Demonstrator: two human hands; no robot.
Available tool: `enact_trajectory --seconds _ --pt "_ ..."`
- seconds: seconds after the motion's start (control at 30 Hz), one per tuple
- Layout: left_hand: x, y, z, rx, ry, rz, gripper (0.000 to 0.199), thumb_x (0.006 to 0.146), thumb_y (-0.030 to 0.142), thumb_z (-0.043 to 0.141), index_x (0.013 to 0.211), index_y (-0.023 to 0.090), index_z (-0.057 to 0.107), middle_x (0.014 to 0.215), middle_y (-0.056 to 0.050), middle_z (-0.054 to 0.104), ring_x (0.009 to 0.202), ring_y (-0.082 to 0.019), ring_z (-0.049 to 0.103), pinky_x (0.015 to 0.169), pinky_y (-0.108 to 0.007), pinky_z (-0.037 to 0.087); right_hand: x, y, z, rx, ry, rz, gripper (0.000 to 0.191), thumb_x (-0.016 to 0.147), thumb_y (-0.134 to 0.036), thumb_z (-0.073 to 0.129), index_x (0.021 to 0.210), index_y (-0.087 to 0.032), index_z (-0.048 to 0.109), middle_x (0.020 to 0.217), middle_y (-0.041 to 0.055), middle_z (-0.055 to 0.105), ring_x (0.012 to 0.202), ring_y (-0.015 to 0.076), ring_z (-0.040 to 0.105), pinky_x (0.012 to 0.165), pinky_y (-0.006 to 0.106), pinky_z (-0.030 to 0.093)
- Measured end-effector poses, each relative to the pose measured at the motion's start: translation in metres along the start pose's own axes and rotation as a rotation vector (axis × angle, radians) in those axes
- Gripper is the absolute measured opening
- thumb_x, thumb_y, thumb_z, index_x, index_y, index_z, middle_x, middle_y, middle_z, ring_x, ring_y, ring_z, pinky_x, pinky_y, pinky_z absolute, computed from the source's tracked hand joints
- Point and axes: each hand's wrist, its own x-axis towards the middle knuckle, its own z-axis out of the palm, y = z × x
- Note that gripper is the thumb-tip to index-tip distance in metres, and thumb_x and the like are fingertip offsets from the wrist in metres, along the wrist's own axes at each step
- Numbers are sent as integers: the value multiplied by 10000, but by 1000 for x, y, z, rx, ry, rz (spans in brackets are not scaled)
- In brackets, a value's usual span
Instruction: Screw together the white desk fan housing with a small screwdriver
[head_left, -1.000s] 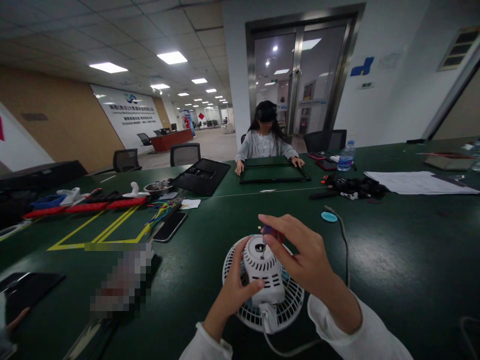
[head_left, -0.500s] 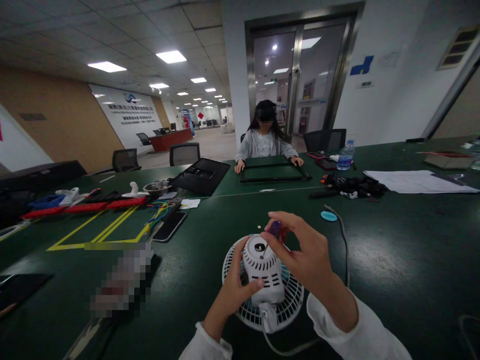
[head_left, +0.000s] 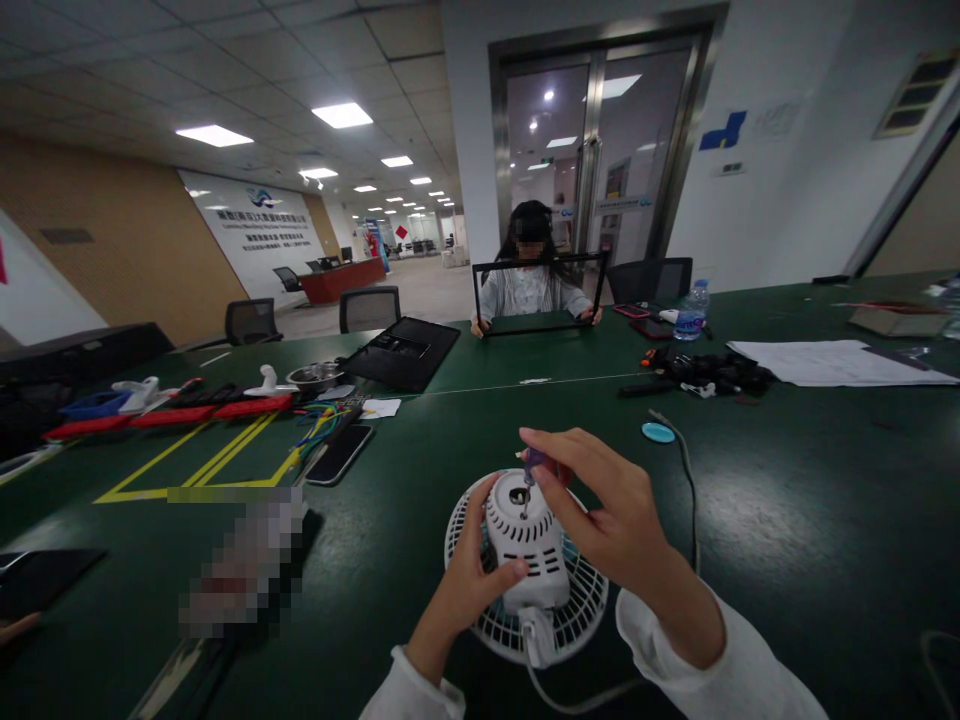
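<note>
A white fan (head_left: 536, 575) lies with its grille down on the green table, its motor housing facing up. My left hand (head_left: 474, 575) grips the housing from the left, thumb across the front. Between the thumb and fingers of my right hand (head_left: 600, 500) is a small screwdriver (head_left: 532, 462) with a purple handle. Its shaft points down at a screw hole near the round opening on top of the housing. Whether the tip touches a screw is too small to tell. A white cable runs from the fan's base toward the right.
Across the table a person (head_left: 529, 270) holds up a black frame (head_left: 540, 262). A phone (head_left: 340, 455) and coloured wires lie to the left. Toward the right are a blue disc (head_left: 658, 432), a grey cable (head_left: 691, 500), a water bottle (head_left: 691, 312) and white paper (head_left: 832, 362).
My right hand has shifted slightly left, and the screwdriver now stands more upright over the housing. The person opposite has raised the black frame from the table.
</note>
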Motion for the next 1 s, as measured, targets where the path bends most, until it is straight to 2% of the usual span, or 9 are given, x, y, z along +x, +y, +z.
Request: enact_trajectory --seconds 0.47,0.63,0.73,1.0 --pt "-2 -5 0 -19 -7 -19 778 736 492 632 1356 236 237 1418 -99 296 1319 -333 261 1090 -474 230 0 4 1 -15 24 16 273 821 -149 573 1090 -193 562 845 40 617 756 141 587 617 275 512" --pt "-1 -4 -1 -7 -8 5 755 743 490 627 1352 255 248 1429 -77 285 1324 -306 251 1104 -443 202 -1 3 0 13 -12 31 351 839 -104 500 1176 -198 514 975 65 644 788 146 591 633 293 513" --pt "-1 -4 -1 -5 -9 13 750 743 486 629 1351 263 250 1433 -68 283 1326 -295 252 1105 -428 201 -1 2 0 32 -24 28 361 841 -78 491 1183 -190 506 929 53 662 765 137 588 650 291 508" --pt "-2 -8 -2 -10 -4 -14 753 742 462 636 1355 263 247 1420 -70 309 1317 -300 278 1090 -423 248 0 3 1 11 14 8 241 816 -127 574 1054 -166 563 814 43 626 743 140 573 611 269 490"
